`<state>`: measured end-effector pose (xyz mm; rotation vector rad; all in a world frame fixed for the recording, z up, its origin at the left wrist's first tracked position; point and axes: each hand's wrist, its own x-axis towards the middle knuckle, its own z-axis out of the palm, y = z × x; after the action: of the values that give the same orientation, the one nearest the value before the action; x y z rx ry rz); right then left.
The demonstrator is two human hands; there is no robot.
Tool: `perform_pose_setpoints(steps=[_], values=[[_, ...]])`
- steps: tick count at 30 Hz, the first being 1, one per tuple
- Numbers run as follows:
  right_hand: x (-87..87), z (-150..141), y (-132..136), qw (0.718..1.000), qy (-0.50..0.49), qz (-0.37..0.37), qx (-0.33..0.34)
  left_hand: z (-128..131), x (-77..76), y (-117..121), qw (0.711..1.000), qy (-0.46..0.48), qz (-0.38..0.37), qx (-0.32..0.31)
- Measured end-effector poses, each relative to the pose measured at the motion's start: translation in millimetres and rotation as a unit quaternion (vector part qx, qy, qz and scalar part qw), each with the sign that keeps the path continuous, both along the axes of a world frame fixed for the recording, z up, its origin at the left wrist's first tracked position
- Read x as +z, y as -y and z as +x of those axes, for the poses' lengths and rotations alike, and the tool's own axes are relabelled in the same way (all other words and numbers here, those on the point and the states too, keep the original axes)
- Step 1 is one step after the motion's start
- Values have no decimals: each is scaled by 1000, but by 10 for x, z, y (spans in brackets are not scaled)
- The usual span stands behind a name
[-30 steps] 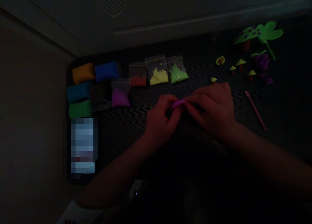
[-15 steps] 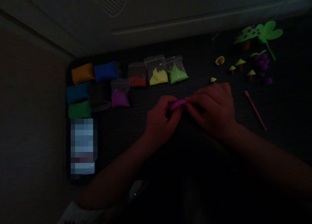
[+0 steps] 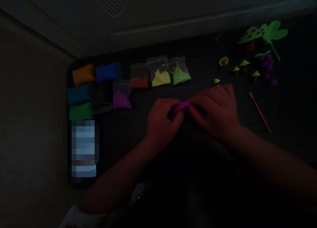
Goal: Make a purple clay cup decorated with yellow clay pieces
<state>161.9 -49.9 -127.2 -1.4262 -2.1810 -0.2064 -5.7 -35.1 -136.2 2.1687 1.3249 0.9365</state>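
- The purple strip [image 3: 181, 106] sits at the middle of the clock, bent in a shallow curve and bridging the two hands.
- The left hand [image 3: 163, 119] pinches its nine o'clock end between thumb and fingers; the right hand [image 3: 216, 110] grasps its three o'clock end with the fingertips. How firmly they press, I cannot tell.
- At about two o'clock, several shaped pieces look done: little yellow-capped mushrooms [image 3: 244, 65], a spotted mushroom [image 3: 250, 36], a green flower [image 3: 274, 31] and a purple bunch [image 3: 265, 62] with a green leaf.
- The strip itself seems partway: it is thin and curved, but joined to no other piece that I can see.
- Plenty of material seems left: the purple bag [image 3: 122, 100] near nine o'clock, the red bag [image 3: 140, 82] at ten, the yellow bag [image 3: 160, 78] at eleven and the light green bag [image 3: 180, 77] at twelve all hold some.
- The pink stick [image 3: 260, 112] lies at three o'clock, touched by neither hand.
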Motion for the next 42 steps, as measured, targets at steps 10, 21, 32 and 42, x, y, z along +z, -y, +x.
perform_pose_setpoints(steps=[10, 21, 32, 42], values=[[7, -19, 6, 1000, -28, 3, -6, -8, -11, -25, 999, 9, 35, -13], [-1, -40, 14, 1000, -11, -20, -17, 8, -19, -6, 1000, -6, 28, 4], [-18, -40, 4, 999, 19, -24, -10, 20, -8, -5, 1000, -2, -6, 9], [-8, -44, 14, 1000, -1, -16, -6, 22, 13, 7, 1000, -5, -23, -8]])
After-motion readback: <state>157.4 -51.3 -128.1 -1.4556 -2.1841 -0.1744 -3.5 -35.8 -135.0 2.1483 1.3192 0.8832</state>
